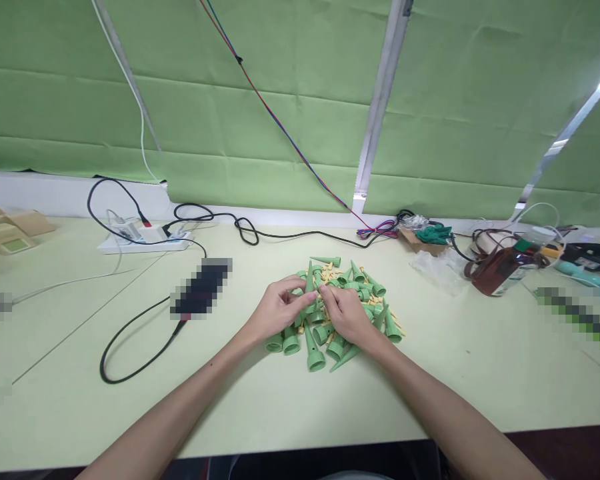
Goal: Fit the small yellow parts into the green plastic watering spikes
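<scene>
1. Holding a green cone (309,276) in the left hand (279,309), fingers closed round its lower part, tip up, long axis near upright.
2. Right hand (350,313) just beside it, on the cone's right; fingers bunched (grip hidden, can't tell).
3. Both over the pile (316,360) of cones and yellow pegs (376,301) on the desk (220,413).

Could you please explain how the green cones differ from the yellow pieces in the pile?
The green cones are larger, the yellow pieces smaller. The green cones widen to a round open end; the yellow pieces look thin. Both kinds lie mixed on the table.
</scene>
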Demonstrator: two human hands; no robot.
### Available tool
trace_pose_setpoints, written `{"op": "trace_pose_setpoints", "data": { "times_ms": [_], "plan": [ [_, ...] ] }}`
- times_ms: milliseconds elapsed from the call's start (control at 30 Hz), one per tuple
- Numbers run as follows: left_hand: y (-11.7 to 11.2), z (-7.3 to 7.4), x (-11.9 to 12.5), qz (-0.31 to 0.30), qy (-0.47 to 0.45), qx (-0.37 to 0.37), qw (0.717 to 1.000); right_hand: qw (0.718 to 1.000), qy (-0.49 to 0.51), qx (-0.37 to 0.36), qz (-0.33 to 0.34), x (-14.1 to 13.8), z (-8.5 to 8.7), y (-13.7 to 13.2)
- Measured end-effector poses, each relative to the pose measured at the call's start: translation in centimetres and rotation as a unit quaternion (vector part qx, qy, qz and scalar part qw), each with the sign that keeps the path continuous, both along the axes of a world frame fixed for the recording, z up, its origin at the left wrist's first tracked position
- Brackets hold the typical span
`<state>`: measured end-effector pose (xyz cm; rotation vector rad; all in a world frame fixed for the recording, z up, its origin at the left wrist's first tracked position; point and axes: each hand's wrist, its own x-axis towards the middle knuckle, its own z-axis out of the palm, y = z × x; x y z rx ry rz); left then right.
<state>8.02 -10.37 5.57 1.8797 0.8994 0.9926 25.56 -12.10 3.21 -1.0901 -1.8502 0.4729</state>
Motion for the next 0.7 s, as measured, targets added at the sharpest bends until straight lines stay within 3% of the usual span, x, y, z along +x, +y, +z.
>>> {"op": "trace_pose_setpoints", "data": {
  "times_ms": [200, 700],
  "plan": [
    [-0.01, 0.09, -0.04, -0.006, 0.002, 0.046, 0.999, 1.000, -0.007, -0.005, -0.003, 0.05, 0.13, 0.02],
    [-0.37, 0.20, 0.25, 0.019, 0.005, 0.057, 0.998, 1.000, 0.008, -0.005, -0.014, -0.02, 0.17, 0.04]
  ]
}}
